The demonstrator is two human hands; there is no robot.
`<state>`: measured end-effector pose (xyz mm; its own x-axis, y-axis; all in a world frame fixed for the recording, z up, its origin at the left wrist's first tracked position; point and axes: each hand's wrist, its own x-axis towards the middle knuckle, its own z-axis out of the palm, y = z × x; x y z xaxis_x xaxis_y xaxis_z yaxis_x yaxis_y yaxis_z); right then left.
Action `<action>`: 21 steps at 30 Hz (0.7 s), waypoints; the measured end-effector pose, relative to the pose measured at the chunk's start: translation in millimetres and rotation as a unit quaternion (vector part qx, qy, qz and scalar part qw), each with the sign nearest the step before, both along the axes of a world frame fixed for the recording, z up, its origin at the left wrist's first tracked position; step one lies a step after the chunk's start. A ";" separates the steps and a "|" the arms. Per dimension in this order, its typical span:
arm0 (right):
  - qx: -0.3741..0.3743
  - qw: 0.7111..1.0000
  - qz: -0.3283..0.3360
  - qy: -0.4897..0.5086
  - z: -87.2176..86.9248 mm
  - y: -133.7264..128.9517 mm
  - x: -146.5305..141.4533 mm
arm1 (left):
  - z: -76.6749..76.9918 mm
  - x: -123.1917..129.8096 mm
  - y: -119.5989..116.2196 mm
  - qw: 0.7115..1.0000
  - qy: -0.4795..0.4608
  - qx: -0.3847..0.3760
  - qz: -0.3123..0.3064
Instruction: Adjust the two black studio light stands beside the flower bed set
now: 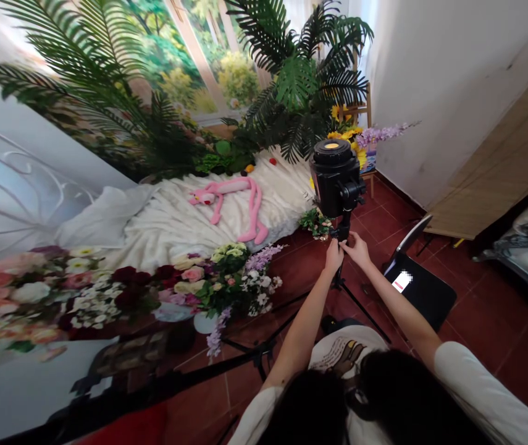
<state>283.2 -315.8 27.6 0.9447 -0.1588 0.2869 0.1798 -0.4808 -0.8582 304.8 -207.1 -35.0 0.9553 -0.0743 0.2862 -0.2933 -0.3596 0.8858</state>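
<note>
A black studio light (335, 176) stands upright on a black stand (344, 225) in front of me. Just under its mount, my left hand (333, 254) is closed round the stand's upper pole. From the right, my right hand (356, 250) reaches the same spot, thumb and fingers pinched together near the pole; what lies between them is too small to make out. Both hands are side by side at one height. Below them the stand's legs spread towards the tiled floor.
A pink plush toy (231, 188) lies on a white draped bed (166, 216). Artificial flowers (189, 278) line its near side. A black chair (425, 296) holding a phone (401, 281) is at right. Another black stand (259, 352) crosses the lower left. Palms rise behind.
</note>
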 end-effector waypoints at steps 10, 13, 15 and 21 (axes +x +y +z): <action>0.108 0.992 0.003 -0.060 75.6 12.5 24.9 | 15.6 -6.0 -1.5 1.000 0.001 -0.016 -0.005; 0.122 0.987 0.014 -0.102 120.5 13.6 29.6 | 21.0 -7.7 -3.4 1.000 0.006 -0.009 0.013; 0.131 0.985 0.017 -0.115 139.3 16.0 30.3 | 22.7 -8.0 -4.8 0.999 0.013 -0.003 0.034; 0.168 0.977 0.003 -0.127 132.7 16.0 15.8 | 24.8 -9.4 -4.0 0.999 0.012 -0.001 0.032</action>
